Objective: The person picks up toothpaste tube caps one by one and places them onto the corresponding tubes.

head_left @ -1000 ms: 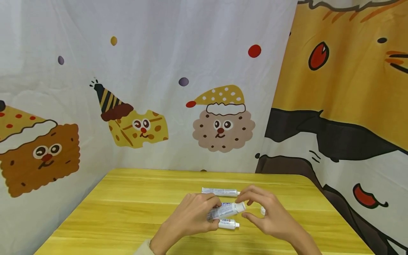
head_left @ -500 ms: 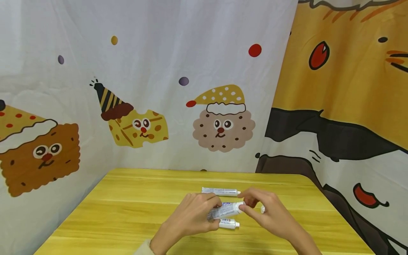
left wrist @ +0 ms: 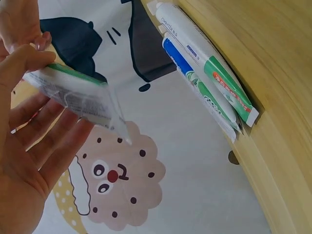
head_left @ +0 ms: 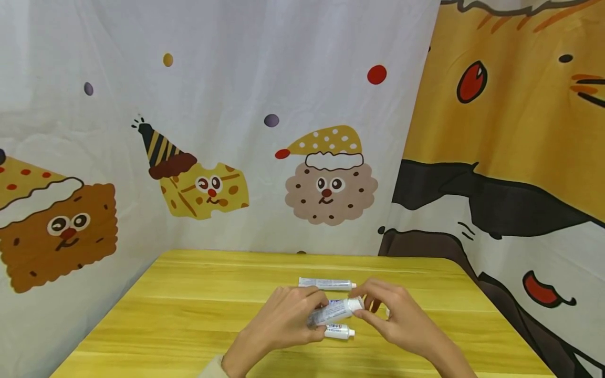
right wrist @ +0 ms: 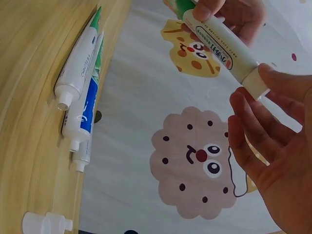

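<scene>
My left hand (head_left: 293, 317) grips a toothpaste tube (head_left: 332, 313) around its body, holding it above the table with the cap end tilted up to the right. In the right wrist view the tube (right wrist: 219, 46) is white with a green tail end. Its wide white cap (right wrist: 254, 84) sits on the end, pinched between the thumb and fingertips of my right hand (right wrist: 285, 131). Seen from the left wrist, the crimped tail (left wrist: 114, 114) sticks out past my left palm (left wrist: 24, 161).
Several more toothpaste tubes lie side by side: a far one (head_left: 326, 284), a near one (head_left: 337, 332) and a blue-and-white one (right wrist: 80, 119) between them. Their nozzles are bare. Loose white caps (right wrist: 36, 223) stand on the wooden table (head_left: 189, 315). A printed curtain (head_left: 227, 79) hangs behind.
My right hand has closed in from the right, and its thumb and fingertips now pinch the cap. Its fingers have shifted slightly around it. My left hand holds the tube nearly still.
</scene>
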`<state>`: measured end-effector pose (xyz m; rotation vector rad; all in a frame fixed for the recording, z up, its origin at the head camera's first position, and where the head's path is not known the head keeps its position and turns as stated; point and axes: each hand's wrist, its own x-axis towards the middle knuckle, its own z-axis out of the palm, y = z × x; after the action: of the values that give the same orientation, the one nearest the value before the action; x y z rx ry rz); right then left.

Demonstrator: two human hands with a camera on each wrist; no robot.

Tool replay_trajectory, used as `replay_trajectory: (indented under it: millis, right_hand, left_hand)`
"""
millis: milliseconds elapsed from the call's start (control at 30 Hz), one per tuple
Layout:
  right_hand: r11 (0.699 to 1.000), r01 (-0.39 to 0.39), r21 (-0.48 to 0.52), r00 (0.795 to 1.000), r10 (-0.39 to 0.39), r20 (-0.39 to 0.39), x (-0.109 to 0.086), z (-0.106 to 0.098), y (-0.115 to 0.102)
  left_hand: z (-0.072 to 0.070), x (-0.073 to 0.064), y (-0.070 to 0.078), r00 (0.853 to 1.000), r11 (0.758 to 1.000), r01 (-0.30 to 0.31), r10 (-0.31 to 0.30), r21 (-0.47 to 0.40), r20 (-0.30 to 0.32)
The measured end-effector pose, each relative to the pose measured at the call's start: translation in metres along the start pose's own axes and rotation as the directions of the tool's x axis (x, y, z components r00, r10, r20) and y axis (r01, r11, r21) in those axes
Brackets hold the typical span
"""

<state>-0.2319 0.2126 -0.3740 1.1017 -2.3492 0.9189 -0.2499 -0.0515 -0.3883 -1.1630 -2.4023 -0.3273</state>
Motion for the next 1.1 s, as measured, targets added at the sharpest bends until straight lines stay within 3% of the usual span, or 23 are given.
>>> replay_trajectory:
  millis: [267, 500, 767, 933, 1033, 1100]
  right_hand:
    - [0.995, 0.002, -0.101, 1.000, -0.003, -0.010, 0.001, -0.001, -0.003]
    - [0.977, 0.009, -0.214, 0.999, -0.019, -0.043, 0.002, 0.001, -0.006]
    - [0.983, -0.051, -0.179, 0.997, 0.041, -0.063, 0.001, 0.000, -0.006]
    - [0.989, -0.069, -0.128, 0.997, 0.071, 0.008, 0.000, -0.007, -0.002]
    - [0.991, -0.087, -0.097, 0.989, 0.098, 0.107, -0.001, -0.011, -0.001]
    - [0.989, -0.117, -0.091, 0.973, 0.132, 0.189, -0.001, -0.012, 0.000]
  left_hand:
    - [0.000, -0.001, 0.001, 0.996, 0.995, 0.050, -0.044, -0.084, 0.075]
    - [0.000, 0.000, 0.002, 0.993, 0.993, 0.086, -0.078, -0.086, 0.093]
    - [-0.001, 0.001, -0.001, 0.999, 0.996, 0.050, -0.050, -0.080, 0.011]
    - [-0.003, 0.001, -0.002, 0.996, 0.990, 0.088, -0.087, -0.107, 0.019]
    - [-0.001, 0.001, -0.002, 0.992, 0.987, 0.109, -0.100, -0.120, 0.078]
    - [0.001, 0.000, -0.001, 0.987, 0.985, 0.115, -0.099, -0.130, 0.126]
